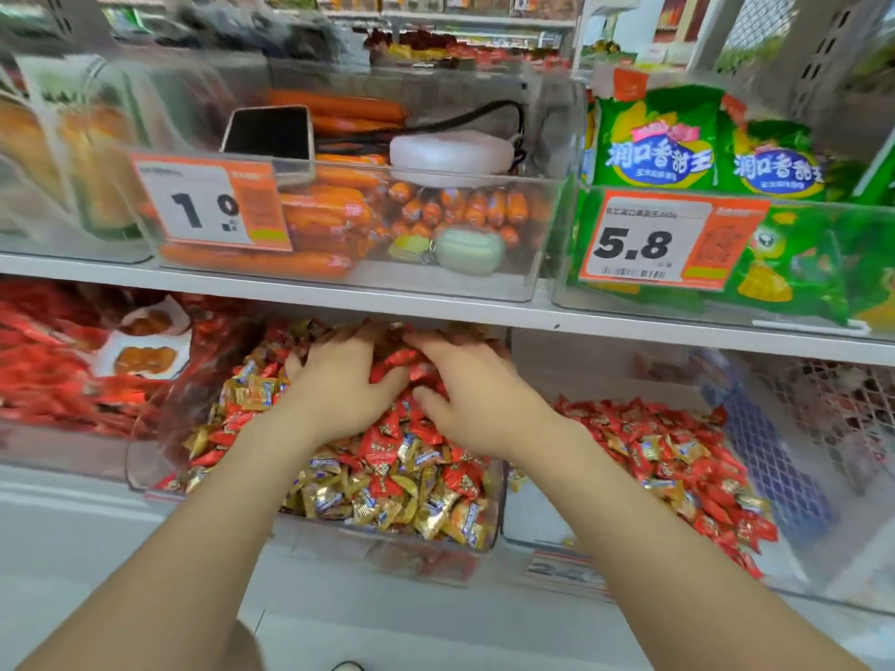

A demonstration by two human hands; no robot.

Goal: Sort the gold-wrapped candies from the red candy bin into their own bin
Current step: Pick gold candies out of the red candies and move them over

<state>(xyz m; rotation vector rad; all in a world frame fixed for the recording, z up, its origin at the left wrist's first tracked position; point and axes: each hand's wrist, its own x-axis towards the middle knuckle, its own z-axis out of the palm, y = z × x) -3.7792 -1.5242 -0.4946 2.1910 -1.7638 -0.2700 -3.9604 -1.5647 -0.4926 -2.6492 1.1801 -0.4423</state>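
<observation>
Shop shelf (629, 326), mixed candy bin (339, 544): left grip (334, 380) and right grip (479, 399) spread, dug in, hold unclear. Advise pinching gold candies (436, 515) just below both grips singly.

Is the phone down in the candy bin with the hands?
No, the phone lies on orange sausages in the upper shelf's bin, above the left hand and right hand.

An orange-and-white price tag (213, 205) is showing "1" and a blurred digit on the sausage bin (484, 283) at the upper shelf (290, 290) edge. Another tag (663, 242) is reading "5.8" on the right bin (823, 201), whose green bags (658, 138) are bearing "润口香甜王".
</observation>
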